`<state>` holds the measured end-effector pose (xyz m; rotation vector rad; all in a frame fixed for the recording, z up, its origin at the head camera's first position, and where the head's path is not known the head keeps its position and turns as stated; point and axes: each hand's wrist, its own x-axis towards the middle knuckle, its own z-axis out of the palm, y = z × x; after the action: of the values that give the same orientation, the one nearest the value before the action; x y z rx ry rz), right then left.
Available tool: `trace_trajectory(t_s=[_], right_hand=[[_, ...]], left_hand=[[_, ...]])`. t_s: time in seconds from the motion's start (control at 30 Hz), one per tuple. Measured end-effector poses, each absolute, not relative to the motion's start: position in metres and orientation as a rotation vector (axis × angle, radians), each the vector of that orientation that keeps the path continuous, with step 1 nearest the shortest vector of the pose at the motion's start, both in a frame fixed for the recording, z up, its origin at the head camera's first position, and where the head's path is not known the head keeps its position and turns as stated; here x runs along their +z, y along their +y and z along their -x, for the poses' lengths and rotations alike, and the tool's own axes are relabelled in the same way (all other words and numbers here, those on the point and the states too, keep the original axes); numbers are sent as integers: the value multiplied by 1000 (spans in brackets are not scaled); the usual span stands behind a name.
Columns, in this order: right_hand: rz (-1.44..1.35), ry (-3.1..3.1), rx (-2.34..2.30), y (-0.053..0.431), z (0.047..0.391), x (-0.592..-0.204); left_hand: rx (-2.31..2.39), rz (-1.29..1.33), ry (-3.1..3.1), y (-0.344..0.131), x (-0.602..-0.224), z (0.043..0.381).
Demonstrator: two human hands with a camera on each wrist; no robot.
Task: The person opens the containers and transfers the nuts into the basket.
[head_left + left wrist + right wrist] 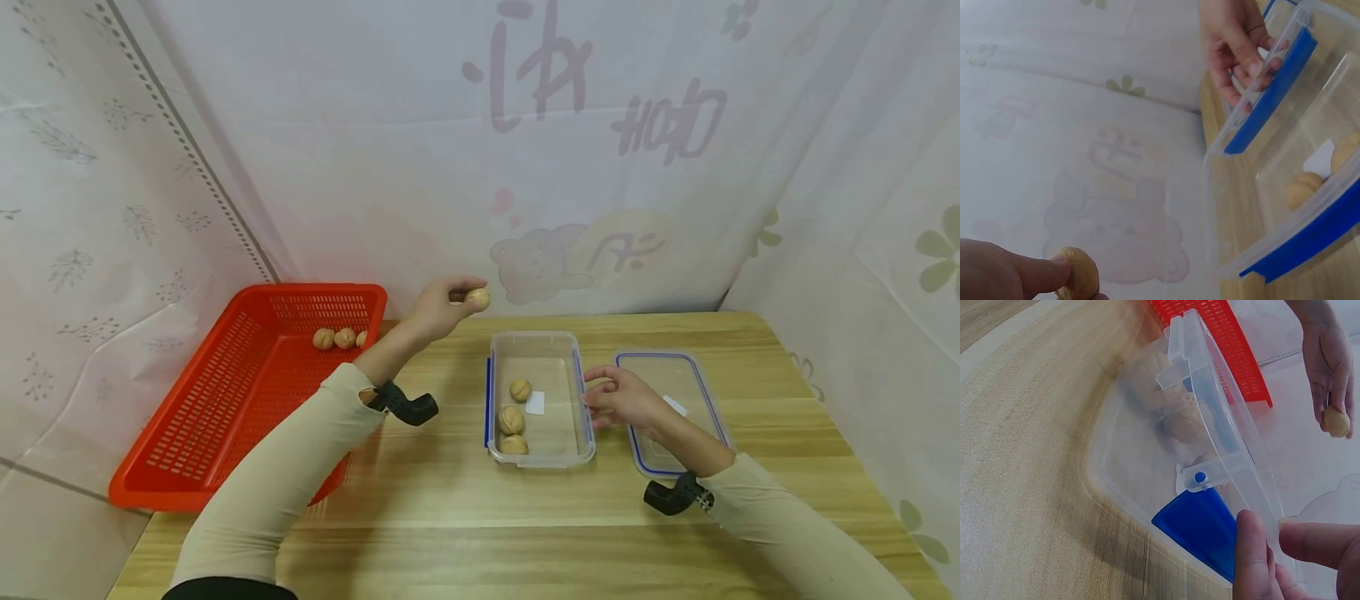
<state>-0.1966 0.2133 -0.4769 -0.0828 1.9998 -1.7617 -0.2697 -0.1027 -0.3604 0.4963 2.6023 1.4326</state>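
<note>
Head view: your left grip [442, 310] has a walnut [477, 297] pinched at the fingertips, up in the air at about 11 o'clock from the clear box [543, 458], touching neither box nor basket. Your right grip [626, 397] is at the box's 3 o'clock wall. Three walnuts [512, 419] show inside the box, strung along its side from 10 to 7 o'clock. Red basket [262, 383] sits on the bench [487, 517] at 9 o'clock from the box, with more walnuts [345, 337] at its own 2 o'clock; your forearm may hide others. Lid [682, 379] lies off the box, at 3 o'clock.

Left wrist view: your thumb is on the held walnut at 7 o'clock in frame; the box is over at 3 o'clock, mouth uncovered. Right grip at 1 o'clock, fingers curled at the rim.

Right wrist view: you pinch the rim between thumb and finger at 4 o'clock, by a blue clip. Held walnut is near 3 o'clock. Walnuts through the wall too blurry to count.

Step in hand, I'd judge: basket-to-box transfer, walnut not yet dropped off. Next move likely calls for swinging left grip toward 5 o'clock, lowering, then releasing; keep the box steady.
</note>
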Motion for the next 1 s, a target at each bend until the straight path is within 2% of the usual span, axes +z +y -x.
trace_trajectory(t_s=[0.4,1.0], right_hand=[[84,1995,-1769,214,197,-477],[78,1998,-1771,214,196,-478]], left_hand=[[1529,-406,2586,-152,-351,270],[1579,-111,2681,-242,-351,270]])
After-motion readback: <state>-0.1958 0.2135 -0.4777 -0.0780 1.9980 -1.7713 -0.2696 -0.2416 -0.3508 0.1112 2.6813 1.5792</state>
